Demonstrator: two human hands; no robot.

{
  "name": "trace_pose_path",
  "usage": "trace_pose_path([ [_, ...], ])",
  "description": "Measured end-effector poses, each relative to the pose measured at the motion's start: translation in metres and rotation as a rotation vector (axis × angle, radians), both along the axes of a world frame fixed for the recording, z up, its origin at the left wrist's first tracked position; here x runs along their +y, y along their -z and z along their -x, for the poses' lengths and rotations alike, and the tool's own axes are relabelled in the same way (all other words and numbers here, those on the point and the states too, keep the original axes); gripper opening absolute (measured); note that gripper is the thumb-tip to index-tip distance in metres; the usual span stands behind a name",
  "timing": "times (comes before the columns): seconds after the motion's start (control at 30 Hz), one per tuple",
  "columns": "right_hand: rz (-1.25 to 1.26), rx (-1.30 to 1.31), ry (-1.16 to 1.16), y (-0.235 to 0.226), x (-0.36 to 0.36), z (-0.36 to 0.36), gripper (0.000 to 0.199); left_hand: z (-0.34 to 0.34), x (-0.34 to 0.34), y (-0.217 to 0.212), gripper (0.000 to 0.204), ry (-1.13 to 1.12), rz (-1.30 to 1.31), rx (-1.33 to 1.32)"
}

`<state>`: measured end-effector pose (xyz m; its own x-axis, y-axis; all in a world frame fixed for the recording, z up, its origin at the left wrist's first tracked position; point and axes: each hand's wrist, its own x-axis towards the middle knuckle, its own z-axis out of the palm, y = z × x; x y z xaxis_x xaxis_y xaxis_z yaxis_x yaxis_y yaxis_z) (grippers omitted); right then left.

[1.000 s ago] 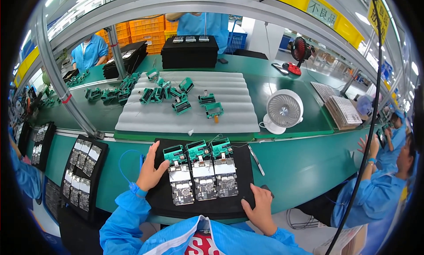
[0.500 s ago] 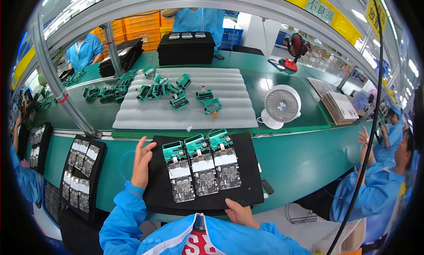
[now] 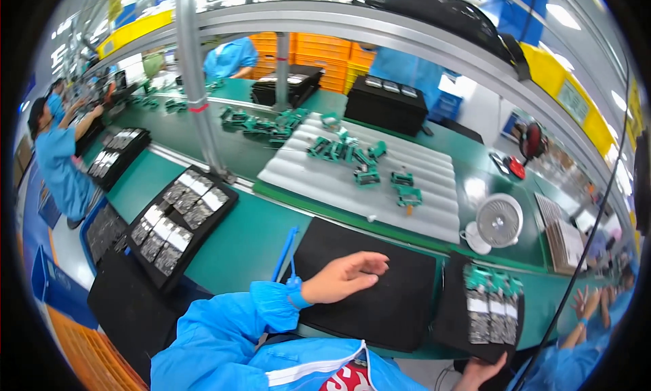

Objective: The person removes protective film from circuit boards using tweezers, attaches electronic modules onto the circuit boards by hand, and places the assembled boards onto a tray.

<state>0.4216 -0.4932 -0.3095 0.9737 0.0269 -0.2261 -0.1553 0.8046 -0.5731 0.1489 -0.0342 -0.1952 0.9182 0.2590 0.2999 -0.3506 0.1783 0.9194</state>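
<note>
Head view: your left hand (image 3: 344,277), empty, thumb apart, is over the bare black pad (image 3: 400,310); your right hand (image 3: 484,371) grips the near edge of the loaded black pad (image 3: 449,323), just right. Keep it level; its circuit boards (image 3: 491,318) could slide.

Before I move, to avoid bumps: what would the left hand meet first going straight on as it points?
The left hand likely meets the black tray of circuit boards, past the black pad; depth is unclear.
</note>
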Motion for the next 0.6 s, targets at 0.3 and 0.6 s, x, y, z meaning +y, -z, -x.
trace_pose_path([
  [0.3, 1.827, -0.782, 0.264, -0.032, -0.038, -0.052, 0.03, 0.022, 0.003, 0.006, 0.037, -0.116, -0.251, 0.195],
  [0.6, 1.818, -0.551, 1.018, -0.02, 0.009, -0.049, 0.048, 0.037, -0.003, 0.018, 0.037, -0.182, -0.453, 0.271],
])
